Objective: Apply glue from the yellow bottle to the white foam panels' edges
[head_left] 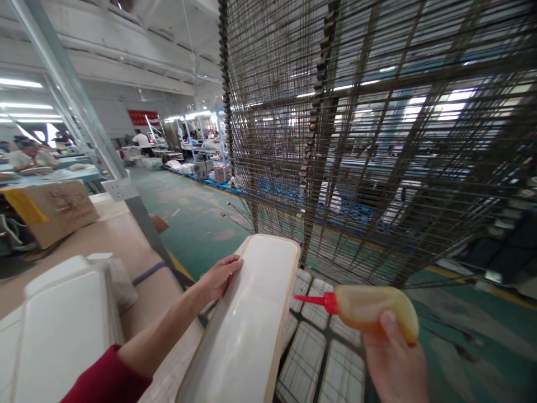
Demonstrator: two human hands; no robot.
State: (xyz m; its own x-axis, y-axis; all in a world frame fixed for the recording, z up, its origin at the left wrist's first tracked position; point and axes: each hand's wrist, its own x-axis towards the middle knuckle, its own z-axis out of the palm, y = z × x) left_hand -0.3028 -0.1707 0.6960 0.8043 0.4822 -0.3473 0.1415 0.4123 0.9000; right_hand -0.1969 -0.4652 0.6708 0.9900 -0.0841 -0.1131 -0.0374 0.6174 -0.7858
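Note:
My left hand is closed on the left edge of a long white panel with rounded corners and a yellowish rim. The panel slants up and away from me, and its near end runs out of the picture. In my right hand is a squeeze bottle of amber liquid, its fingers wrapped round the base with the thumb on the side. The bottle lies nearly level. Its red nozzle points left at the panel's right edge, and I cannot tell whether the tip touches it.
A tall wire drying rack rises ahead and to the right. Flat pale panels lie low beneath it. At left, a table bears stacked white panels and a cardboard box, beside a metal post. People sit and stand farther off.

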